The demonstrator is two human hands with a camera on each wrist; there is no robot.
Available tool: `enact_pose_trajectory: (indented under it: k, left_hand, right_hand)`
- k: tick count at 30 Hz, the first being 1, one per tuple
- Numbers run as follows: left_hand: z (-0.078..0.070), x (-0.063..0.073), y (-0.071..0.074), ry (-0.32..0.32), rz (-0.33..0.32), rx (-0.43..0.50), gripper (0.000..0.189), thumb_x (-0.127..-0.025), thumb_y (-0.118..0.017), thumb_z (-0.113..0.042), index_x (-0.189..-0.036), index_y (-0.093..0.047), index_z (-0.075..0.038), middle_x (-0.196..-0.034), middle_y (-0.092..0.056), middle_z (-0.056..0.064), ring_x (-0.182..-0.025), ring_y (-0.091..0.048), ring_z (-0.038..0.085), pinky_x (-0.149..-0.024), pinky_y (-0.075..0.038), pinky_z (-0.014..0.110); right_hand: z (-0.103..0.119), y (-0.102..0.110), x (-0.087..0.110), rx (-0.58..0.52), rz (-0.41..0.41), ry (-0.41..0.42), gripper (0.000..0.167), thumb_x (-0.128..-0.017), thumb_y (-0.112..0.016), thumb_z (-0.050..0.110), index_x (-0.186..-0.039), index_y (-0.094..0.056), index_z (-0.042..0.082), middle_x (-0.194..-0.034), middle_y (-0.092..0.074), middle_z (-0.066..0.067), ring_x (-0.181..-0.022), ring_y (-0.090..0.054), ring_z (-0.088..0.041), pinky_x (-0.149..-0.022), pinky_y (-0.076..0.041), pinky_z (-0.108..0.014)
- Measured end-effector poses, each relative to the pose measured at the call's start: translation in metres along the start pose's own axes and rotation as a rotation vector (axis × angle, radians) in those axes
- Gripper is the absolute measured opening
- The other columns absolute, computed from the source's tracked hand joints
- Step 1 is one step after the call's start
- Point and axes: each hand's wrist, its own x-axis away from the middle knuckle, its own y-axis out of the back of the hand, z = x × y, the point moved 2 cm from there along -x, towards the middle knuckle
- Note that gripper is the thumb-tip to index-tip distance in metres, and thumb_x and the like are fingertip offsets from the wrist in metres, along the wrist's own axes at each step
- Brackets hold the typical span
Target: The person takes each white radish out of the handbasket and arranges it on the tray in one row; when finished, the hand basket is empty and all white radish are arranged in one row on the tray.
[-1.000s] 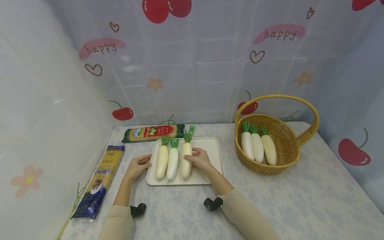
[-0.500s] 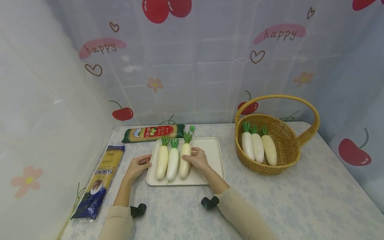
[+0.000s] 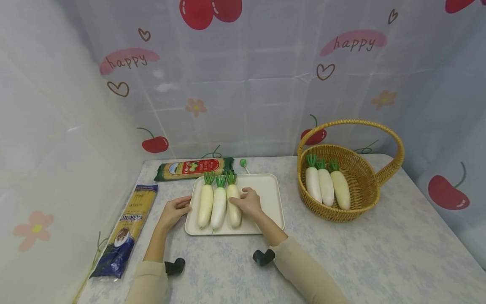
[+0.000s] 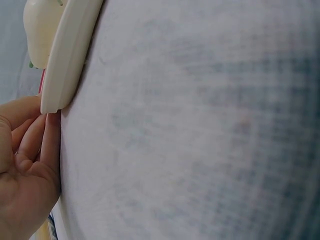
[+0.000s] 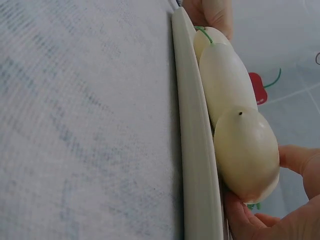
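The right wrist view runs low along the bench (image 5: 75, 125), whose pale blue-grey mottled cloth fills the left side. The cream tray (image 5: 195, 150) shows edge-on as a long rim. On it lie 3 white radishes in a row, the nearest radish (image 5: 246, 155) tip-first with a small dark dot. The right hand (image 5: 280, 200) wraps this radish from behind and below. Another hand (image 5: 210, 14) touches the tray's far end.

Staged tabletop set: cherry-print curtain (image 3: 243, 76) backdrop, toy radishes in basket (image 3: 379, 198), pasta packs (image 3: 193, 167).
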Motion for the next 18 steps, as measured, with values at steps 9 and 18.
enact_pose_trajectory:
  k: [9,18]
  left_hand:
    - [-0.0008,0.0003,-0.0008,-0.013,0.006,-0.024,0.044,-0.09,-0.059,0.0,-0.132,-0.049,0.009,-0.132,-0.049,0.027,-0.123,-0.047,0.036,-0.081,-0.047,0.013]
    - [-0.0002,0.0007,-0.0007,-0.005,-0.002,-0.018,0.045,-0.09,-0.06,0.0,-0.132,-0.049,0.008,-0.131,-0.05,0.027,-0.122,-0.049,0.035,-0.078,-0.046,0.012]
  right_hand:
    - [0.0001,0.0026,0.0034,0.043,0.005,0.04,0.057,-0.079,-0.074,0.03,-0.119,-0.056,-0.007,-0.107,-0.065,-0.023,-0.094,-0.065,-0.03,-0.074,-0.054,-0.036]
    - [-0.0045,0.003,0.0046,-0.018,0.036,0.074,0.053,-0.083,-0.071,0.028,-0.123,-0.056,-0.004,-0.106,-0.065,-0.021,-0.08,-0.067,-0.023,-0.065,-0.055,-0.03]
